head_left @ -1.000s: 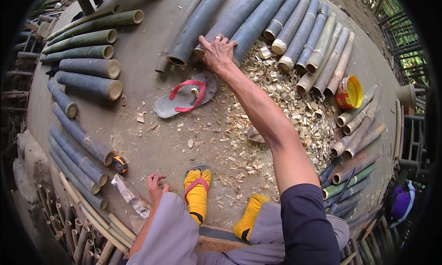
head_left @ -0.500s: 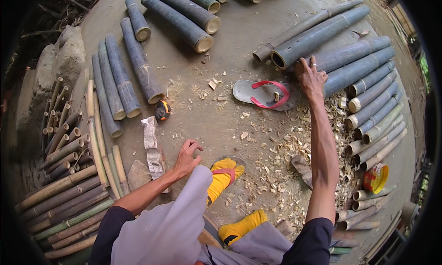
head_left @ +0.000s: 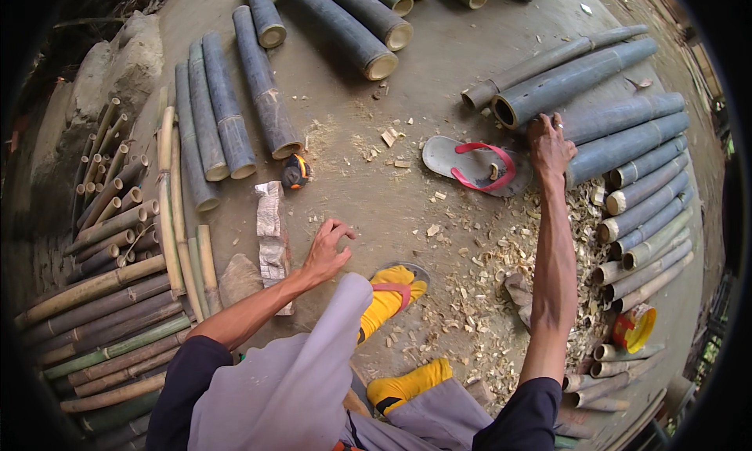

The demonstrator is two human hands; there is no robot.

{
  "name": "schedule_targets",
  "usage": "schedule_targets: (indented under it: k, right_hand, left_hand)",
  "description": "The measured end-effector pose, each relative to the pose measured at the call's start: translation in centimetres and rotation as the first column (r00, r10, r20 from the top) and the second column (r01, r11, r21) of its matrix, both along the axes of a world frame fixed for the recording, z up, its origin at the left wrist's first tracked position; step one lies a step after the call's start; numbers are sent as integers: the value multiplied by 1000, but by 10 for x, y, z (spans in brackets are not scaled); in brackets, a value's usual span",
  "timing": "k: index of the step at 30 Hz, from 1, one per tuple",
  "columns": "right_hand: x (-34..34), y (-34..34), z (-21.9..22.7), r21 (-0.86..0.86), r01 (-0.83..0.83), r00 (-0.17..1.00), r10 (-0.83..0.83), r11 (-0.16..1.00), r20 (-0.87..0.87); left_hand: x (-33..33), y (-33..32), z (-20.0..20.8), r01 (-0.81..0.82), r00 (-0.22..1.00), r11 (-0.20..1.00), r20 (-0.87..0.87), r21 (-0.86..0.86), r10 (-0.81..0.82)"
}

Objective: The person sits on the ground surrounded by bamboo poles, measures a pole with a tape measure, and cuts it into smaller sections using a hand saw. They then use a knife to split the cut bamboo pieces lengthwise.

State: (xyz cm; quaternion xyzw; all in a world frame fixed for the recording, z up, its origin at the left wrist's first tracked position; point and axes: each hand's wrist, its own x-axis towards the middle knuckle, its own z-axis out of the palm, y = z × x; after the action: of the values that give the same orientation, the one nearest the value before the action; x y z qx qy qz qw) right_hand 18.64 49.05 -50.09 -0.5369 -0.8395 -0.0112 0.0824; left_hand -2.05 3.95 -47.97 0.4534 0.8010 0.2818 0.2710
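Right hand (head_left: 550,141), fingers spread, is resting on a thick bamboo pole (head_left: 583,81) at upper right, needing a fuller wrap; left hand (head_left: 327,249) is hovering empty, half-curled.

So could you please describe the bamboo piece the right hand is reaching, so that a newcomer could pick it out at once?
Start at the grey flip-flop with red straps lying on the ground. Just beyond its far end lies a row of bamboo sections, their cut ends facing the sandal. The right hand rests on the thick bamboo section, second from the far side; unlike the slimmer pole beside it, its wide hollow mouth gapes dark.
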Motion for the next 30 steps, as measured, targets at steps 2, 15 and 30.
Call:
schedule_targets:
  k: [2,15,30]
  right_hand:
    - [-1,-2,2,-1,18,1000,-18,1000,6]
    - [10,-12,16,-5,-132,989,132,991,62]
    - [-12,-215,69,-103,-161,849,84,982,-521]
  left_hand:
    - [-4,-2,1,-27,999,999,39,-21,27]
    - [-49,17,-1,-223,973,973,-53,63,226]
    - [-3,76,10,-190,504,975,841,-112,195]
